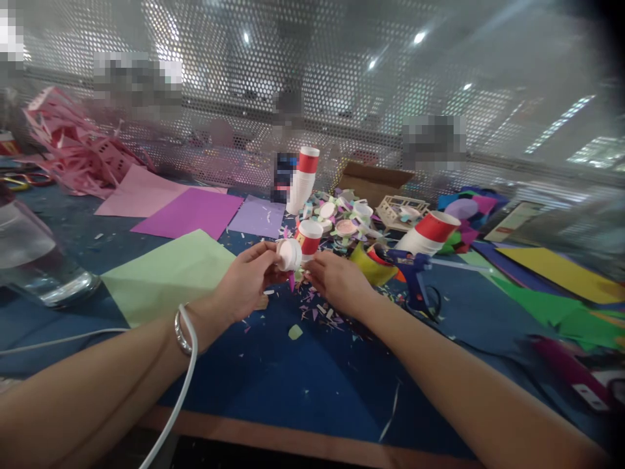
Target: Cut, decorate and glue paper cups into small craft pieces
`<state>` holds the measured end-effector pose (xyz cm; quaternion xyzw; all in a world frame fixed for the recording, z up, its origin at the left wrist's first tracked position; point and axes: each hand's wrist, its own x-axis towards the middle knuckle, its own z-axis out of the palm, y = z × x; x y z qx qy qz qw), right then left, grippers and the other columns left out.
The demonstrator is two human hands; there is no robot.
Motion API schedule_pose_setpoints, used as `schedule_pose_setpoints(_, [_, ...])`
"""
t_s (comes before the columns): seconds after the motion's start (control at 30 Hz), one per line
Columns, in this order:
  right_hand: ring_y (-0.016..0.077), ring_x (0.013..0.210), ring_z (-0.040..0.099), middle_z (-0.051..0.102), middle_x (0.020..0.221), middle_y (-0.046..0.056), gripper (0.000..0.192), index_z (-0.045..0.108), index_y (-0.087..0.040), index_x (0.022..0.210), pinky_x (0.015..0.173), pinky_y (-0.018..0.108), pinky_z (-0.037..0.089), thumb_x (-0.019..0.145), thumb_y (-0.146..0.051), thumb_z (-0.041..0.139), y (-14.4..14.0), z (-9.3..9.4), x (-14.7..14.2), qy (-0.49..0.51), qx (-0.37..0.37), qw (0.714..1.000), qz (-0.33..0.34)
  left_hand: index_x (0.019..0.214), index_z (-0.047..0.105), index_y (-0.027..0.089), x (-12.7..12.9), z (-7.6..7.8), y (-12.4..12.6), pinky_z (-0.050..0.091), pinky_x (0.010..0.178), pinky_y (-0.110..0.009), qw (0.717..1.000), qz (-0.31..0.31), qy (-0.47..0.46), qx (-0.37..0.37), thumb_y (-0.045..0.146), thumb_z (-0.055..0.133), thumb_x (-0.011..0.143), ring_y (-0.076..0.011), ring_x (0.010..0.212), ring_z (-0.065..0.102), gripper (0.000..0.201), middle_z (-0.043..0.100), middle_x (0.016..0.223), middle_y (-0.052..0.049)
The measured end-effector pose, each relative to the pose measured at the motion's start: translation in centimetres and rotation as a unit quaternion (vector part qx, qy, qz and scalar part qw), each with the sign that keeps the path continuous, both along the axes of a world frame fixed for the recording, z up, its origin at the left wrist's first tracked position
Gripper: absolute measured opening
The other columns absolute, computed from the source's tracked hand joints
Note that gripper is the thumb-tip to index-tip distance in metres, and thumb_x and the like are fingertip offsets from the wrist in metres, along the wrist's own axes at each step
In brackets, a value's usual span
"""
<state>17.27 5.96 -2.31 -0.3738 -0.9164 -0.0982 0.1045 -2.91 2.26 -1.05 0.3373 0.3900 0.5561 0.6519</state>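
Near the middle of the table, my left hand (251, 277) pinches a small white round paper piece (290, 255) between thumb and fingers. A purple strip (291, 281) hangs just under it. My right hand (339, 279) is close by on the right, its fingers curled together near the piece's edge; what they hold, if anything, is hidden. Right behind the piece stands a red and white paper cup (310, 238). Small coloured paper scraps (319, 309) are scattered below and between both hands.
Behind lie a heap of small paper pieces (344, 215) and a tilted cup stack (305, 179). A blue glue gun (415, 273) with its cord stands right. Coloured sheets (170, 273) spread left, beside a clear container (39, 260). A white cable (188, 371) crosses my left wrist.
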Motion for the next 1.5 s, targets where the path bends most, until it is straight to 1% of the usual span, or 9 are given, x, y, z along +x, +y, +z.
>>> schedule_pose_setpoints(0.17, [0.0217,0.081,0.059,0.066,0.086,0.01,0.019,0.069,-0.018,0.089,0.059,0.031,0.034,0.097,-0.02,0.051,1.5,-0.7,-0.4,-0.018,-0.001,1.0,-0.006,0.075,0.063,0.016,-0.1,-0.2,0.2,0.051,0.067,-0.026,1.0,-0.001,0.005,0.003,0.013,0.064,0.079,-0.0115,0.07,0.054,0.005,0.058,0.079,-0.001])
schedule_pose_setpoints(0.4, [0.0192,0.076,0.058,0.066,0.082,0.007,0.023,0.07,-0.019,0.089,0.057,0.031,0.029,0.099,-0.019,0.048,1.8,-1.6,-0.6,-0.009,0.001,1.0,-0.013,0.076,0.062,0.016,-0.2,0.0,0.5,0.051,0.068,-0.025,1.0,0.005,-0.007,0.002,0.013,0.065,0.078,-0.0118,0.072,0.054,0.004,0.056,0.078,-0.001])
schedule_pose_setpoints(0.57, [0.0212,0.081,0.063,0.069,0.085,0.01,0.02,0.07,-0.017,0.088,0.061,0.03,0.038,0.097,-0.019,0.052,1.7,-1.8,-0.5,0.028,-0.003,0.999,-0.015,0.076,0.061,0.016,-0.3,0.1,0.6,0.05,0.07,-0.024,1.0,0.023,-0.001,-0.005,0.014,0.064,0.079,-0.0117,0.074,0.058,0.005,0.06,0.084,-0.002])
schedule_pose_setpoints(0.77, [0.0184,0.088,0.07,0.075,0.096,0.008,0.024,0.072,-0.017,0.107,0.079,0.03,0.053,0.101,-0.023,0.049,-1.2,-0.3,0.7,0.124,-0.029,0.992,-0.01,0.075,0.061,0.017,-0.5,-0.3,0.8,0.051,0.07,-0.025,1.0,0.018,0.003,0.002,0.015,0.064,0.079,-0.0115,0.072,0.057,0.005,0.059,0.082,-0.001])
schedule_pose_setpoints(0.83, [0.0184,0.091,0.072,0.077,0.099,0.006,0.02,0.074,-0.019,0.102,0.083,0.03,0.054,0.097,-0.022,0.055,-2.6,0.4,1.0,0.242,-0.096,0.965,-0.004,0.075,0.061,0.017,-0.5,-0.6,0.9,0.051,0.07,-0.026,1.0,0.007,0.009,0.002,0.015,0.064,0.078,-0.0118,0.072,0.057,0.005,0.059,0.081,-0.001])
schedule_pose_setpoints(0.93, [0.0177,0.084,0.072,0.078,0.094,0.003,0.015,0.075,-0.022,0.097,0.077,0.031,0.056,0.092,-0.023,0.062,-4.3,1.1,1.2,0.329,-0.175,0.928,-0.025,0.076,0.062,0.017,-0.4,-0.9,0.8,0.051,0.068,-0.026,1.0,-0.011,0.02,0.0,0.016,0.064,0.077,-0.0132,0.074,0.057,0.003,0.059,0.082,-0.002])
schedule_pose_setpoints(1.2, [0.0176,0.074,0.071,0.076,0.083,0.003,0.015,0.076,-0.022,0.092,0.066,0.031,0.056,0.085,-0.021,0.063,-6.1,1.5,1.1,0.408,-0.307,0.858,-0.057,0.079,0.063,0.017,-0.1,-0.9,0.3,0.05,0.062,-0.024,0.996,-0.066,0.059,0.004,0.018,0.064,0.077,-0.0131,0.07,0.056,0.003,0.06,0.079,-0.002])
schedule_pose_setpoints(1.37, [0.0169,0.07,0.075,0.074,0.077,0.001,0.014,0.077,-0.024,0.087,0.067,0.031,0.059,0.086,-0.023,0.063,-6.2,1.5,0.9,0.484,-0.421,0.765,-0.061,0.081,0.062,0.017,0.1,-0.8,0.3,0.051,0.062,-0.024,0.995,-0.069,0.068,0.003,0.019,0.064,0.078,-0.0135,0.071,0.058,0.004,0.06,0.078,-0.002])
schedule_pose_setpoints(1.5, [0.0144,0.068,0.073,0.073,0.076,0.0,0.009,0.078,-0.024,0.084,0.065,0.027,0.06,0.085,-0.031,0.072,-6.2,1.5,0.9,0.537,-0.442,0.715,-0.072,0.079,0.061,0.018,0.2,-0.7,0.0,0.05,0.061,-0.025,0.992,-0.083,0.096,0.016,0.022,0.063,0.081,-0.0127,0.067,0.057,0.005,0.06,0.074,-0.001])
